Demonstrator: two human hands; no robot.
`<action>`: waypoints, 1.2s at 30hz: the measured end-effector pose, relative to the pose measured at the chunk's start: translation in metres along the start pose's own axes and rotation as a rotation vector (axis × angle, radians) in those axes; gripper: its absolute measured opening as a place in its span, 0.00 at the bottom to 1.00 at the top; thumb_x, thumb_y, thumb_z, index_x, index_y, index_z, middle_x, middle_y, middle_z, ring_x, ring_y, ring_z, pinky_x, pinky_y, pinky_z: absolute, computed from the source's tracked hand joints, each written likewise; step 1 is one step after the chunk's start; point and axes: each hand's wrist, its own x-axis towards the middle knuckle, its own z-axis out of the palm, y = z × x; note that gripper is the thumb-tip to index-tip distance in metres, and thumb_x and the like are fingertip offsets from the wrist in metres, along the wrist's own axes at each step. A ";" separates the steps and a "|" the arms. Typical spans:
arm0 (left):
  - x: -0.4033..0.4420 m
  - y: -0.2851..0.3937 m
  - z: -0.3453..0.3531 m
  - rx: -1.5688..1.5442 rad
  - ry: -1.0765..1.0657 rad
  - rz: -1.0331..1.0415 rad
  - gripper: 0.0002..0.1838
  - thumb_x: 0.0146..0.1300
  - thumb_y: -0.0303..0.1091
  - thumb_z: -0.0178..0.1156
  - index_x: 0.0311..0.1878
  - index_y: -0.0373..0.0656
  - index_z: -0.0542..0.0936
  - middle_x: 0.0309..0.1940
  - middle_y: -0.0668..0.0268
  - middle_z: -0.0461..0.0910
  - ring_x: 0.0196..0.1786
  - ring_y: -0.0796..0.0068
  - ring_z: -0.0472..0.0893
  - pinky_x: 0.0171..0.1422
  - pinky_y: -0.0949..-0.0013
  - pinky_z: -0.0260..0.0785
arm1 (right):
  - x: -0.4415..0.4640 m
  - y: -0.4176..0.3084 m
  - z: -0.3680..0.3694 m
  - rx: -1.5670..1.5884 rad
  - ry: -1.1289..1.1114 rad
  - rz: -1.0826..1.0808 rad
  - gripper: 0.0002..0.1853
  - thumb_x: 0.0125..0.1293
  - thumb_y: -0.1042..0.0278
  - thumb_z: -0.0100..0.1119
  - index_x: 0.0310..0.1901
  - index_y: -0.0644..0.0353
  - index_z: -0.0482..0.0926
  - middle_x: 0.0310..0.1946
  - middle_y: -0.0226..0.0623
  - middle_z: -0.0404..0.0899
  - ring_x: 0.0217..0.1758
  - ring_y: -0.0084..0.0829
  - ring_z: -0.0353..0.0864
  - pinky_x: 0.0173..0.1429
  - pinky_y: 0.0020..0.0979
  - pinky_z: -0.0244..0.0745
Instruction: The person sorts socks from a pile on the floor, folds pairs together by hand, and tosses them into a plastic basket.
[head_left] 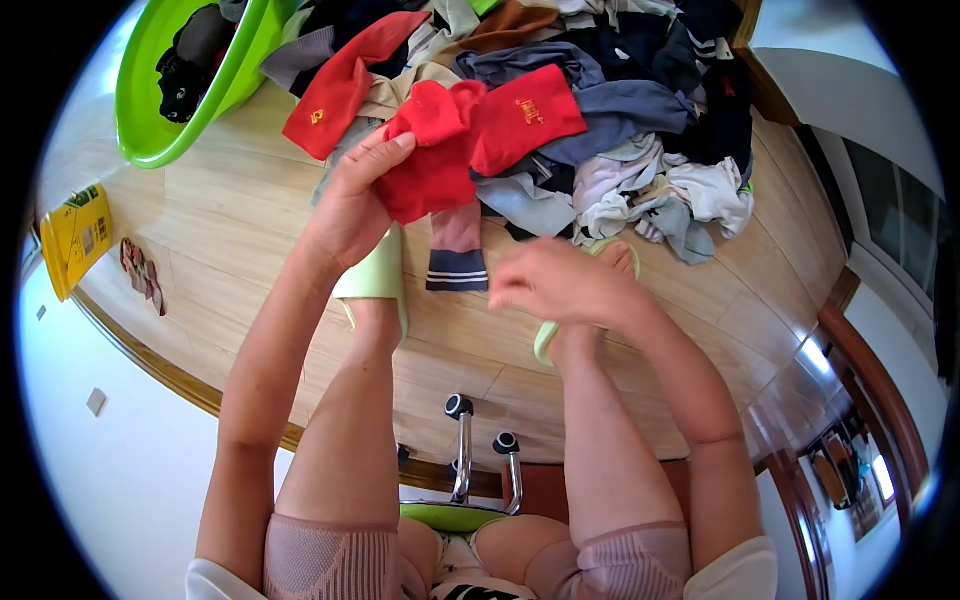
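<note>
My left hand (352, 195) is closed on a red sock (430, 165), which it holds up in front of the sock pile with the thumb on top. Behind it, another red sock (530, 118) with a gold mark lies on the pile, and a third red sock (350, 85) slants at the left. A pink sock with a dark striped cuff (457, 255) lies on the floor just below. Lower right, my right hand (560, 282) hovers above my right slipper, slightly blurred, its fingers curled together with nothing visible in them.
A heap of grey, black and white socks (620, 110) spreads across the floor. At upper left stands a green basin (150, 150) with dark socks inside. A yellow bucket (78, 240) stands near the left wall. Chair casters (458, 405) show between my legs.
</note>
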 end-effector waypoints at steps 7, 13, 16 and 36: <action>-0.001 0.005 0.002 -0.036 0.023 0.030 0.19 0.73 0.35 0.57 0.64 0.39 0.73 0.58 0.63 0.80 0.60 0.73 0.80 0.66 0.65 0.72 | 0.005 -0.021 -0.007 0.005 0.502 0.000 0.07 0.65 0.67 0.67 0.40 0.60 0.85 0.39 0.37 0.84 0.42 0.31 0.84 0.44 0.31 0.77; 0.000 0.005 0.013 -0.030 0.002 0.023 0.20 0.74 0.34 0.56 0.65 0.38 0.71 0.58 0.61 0.80 0.60 0.72 0.80 0.67 0.65 0.73 | 0.041 -0.026 -0.038 0.245 0.999 -0.243 0.13 0.62 0.72 0.68 0.48 0.62 0.80 0.42 0.38 0.83 0.41 0.32 0.85 0.45 0.30 0.81; 0.001 0.004 0.014 -0.032 -0.011 0.035 0.20 0.74 0.33 0.55 0.66 0.38 0.71 0.59 0.60 0.79 0.60 0.71 0.81 0.67 0.64 0.74 | 0.047 -0.027 -0.039 0.528 0.967 -0.202 0.15 0.64 0.73 0.67 0.52 0.65 0.79 0.46 0.37 0.84 0.42 0.27 0.86 0.46 0.27 0.82; 0.001 0.002 0.000 -0.036 0.012 0.033 0.22 0.73 0.33 0.54 0.68 0.40 0.68 0.60 0.61 0.78 0.60 0.72 0.81 0.65 0.65 0.75 | 0.007 -0.002 -0.022 0.505 0.624 -0.037 0.13 0.69 0.61 0.67 0.40 0.65 0.85 0.34 0.35 0.87 0.37 0.26 0.84 0.44 0.29 0.78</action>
